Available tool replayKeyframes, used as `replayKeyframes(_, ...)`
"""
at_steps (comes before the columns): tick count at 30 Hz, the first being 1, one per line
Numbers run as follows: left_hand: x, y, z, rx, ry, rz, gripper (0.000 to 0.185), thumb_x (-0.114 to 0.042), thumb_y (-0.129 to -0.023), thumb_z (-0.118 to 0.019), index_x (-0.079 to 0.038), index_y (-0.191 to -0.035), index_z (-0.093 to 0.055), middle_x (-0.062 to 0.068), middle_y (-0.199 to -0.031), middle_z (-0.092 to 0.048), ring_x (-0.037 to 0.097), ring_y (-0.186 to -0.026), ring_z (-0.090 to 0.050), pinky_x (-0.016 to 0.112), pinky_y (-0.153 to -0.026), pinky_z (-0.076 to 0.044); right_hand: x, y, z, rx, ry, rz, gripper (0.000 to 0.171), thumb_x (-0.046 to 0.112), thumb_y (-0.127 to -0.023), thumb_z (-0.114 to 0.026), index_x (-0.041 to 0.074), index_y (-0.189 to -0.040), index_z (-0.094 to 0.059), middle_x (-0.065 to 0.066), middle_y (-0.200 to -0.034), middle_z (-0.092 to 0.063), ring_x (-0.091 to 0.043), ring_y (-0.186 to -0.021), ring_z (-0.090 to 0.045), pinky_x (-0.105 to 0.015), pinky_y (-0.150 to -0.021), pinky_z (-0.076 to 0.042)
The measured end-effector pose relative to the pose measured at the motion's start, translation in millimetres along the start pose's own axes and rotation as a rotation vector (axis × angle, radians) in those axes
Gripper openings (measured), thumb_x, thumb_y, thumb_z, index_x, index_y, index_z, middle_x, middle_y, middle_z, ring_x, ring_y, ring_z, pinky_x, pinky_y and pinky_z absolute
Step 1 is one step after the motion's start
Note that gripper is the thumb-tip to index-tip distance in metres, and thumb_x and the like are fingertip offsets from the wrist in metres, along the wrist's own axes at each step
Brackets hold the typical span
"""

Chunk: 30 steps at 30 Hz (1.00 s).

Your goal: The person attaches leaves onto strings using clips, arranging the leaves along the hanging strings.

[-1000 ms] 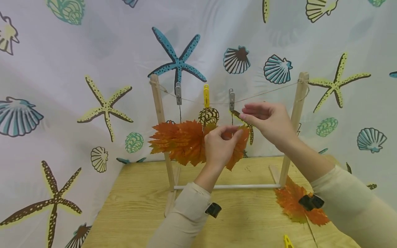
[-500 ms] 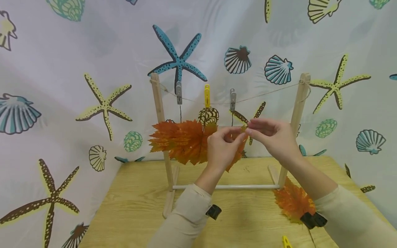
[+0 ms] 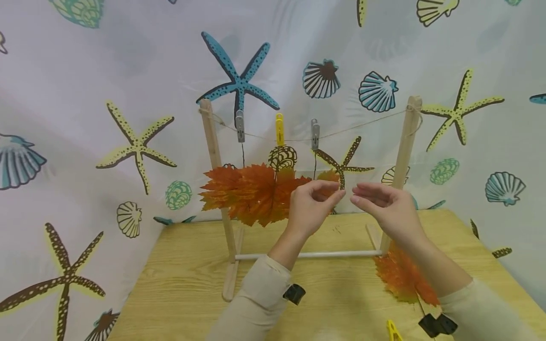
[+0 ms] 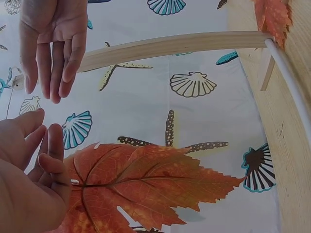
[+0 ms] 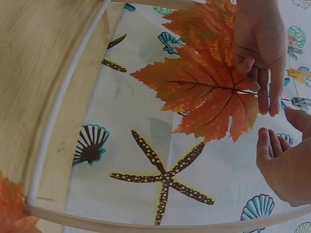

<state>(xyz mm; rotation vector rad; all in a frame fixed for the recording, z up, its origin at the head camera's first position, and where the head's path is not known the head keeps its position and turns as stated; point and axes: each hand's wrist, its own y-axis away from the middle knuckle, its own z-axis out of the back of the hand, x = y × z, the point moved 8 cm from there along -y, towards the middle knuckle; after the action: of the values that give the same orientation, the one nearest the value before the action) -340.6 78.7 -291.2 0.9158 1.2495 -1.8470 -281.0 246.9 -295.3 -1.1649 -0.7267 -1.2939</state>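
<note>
Up front, orange leaf (image 3: pixel 328 177) pinched by left hand (image 3: pixel 310 206), relaxed empty right hand (image 3: pixel 386 208) just beside.

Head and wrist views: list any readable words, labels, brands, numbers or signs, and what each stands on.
There are none to read in any view.
The backdrop cloth carries only printed starfish and shells, no lettering.
The pegs on the string, the wooden frame, the orange leaves and the table bear no print.
The black clips at the sleeves show no legible mark.
</note>
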Motion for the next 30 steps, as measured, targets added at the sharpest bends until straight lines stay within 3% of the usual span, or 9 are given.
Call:
replayKeyframes(3,4.6,1.6,-3.8,0.030,0.017,0.033,0.024,-0.032,-0.089,-0.077,-0.019,-0.109,-0.078,0.000,-0.098,-0.077,0.010,-0.077,-0.068,0.024,-0.064,-0.055,-9,5,-2,0.003,-0.027,-0.021,0.056,0.038,-0.091,-0.073,0.007,-0.135,-0.061,-0.001,-0.124,-0.071,0.001,-0.106,-0.068,-0.016,-0.089,-0.053)
replayKeyframes(12,17.3,8.7,-13.7,0.094,0.051,0.083,0.024,-0.033,-0.089,-0.076,-0.022,-0.111,-0.077,-0.004,-0.103,-0.076,0.008,-0.074,-0.066,0.026,-0.065,-0.054,-19,19,-4,-0.012,-0.047,-0.012,0.053,0.033,-0.091,-0.074,0.004,-0.134,-0.061,-0.016,-0.131,-0.066,0.000,-0.105,-0.068,-0.018,-0.089,-0.054)
replayKeyframes(22,27.5,14.2,-25.7,0.149,0.077,0.115,0.025,-0.033,-0.089,-0.077,-0.023,-0.112,-0.077,-0.005,-0.103,-0.076,0.015,-0.070,-0.065,0.025,-0.059,-0.050,-30,46,-6,0.016,-0.057,-0.056,0.052,0.032,-0.092,-0.073,0.004,-0.134,-0.060,-0.011,-0.130,-0.067,0.000,-0.108,-0.067,-0.018,-0.089,-0.054)
replayKeyframes(30,39.6,22.4,-35.6,0.197,0.068,0.145,0.024,-0.033,-0.089,-0.076,-0.023,-0.111,-0.077,-0.005,-0.101,-0.076,0.009,-0.067,-0.064,0.026,-0.055,-0.049,-54,65,-7,0.000,-0.090,-0.093,0.053,0.027,-0.092,-0.073,-0.001,-0.134,-0.060,0.002,-0.123,-0.071,-0.002,-0.105,-0.069,-0.019,-0.088,-0.055)
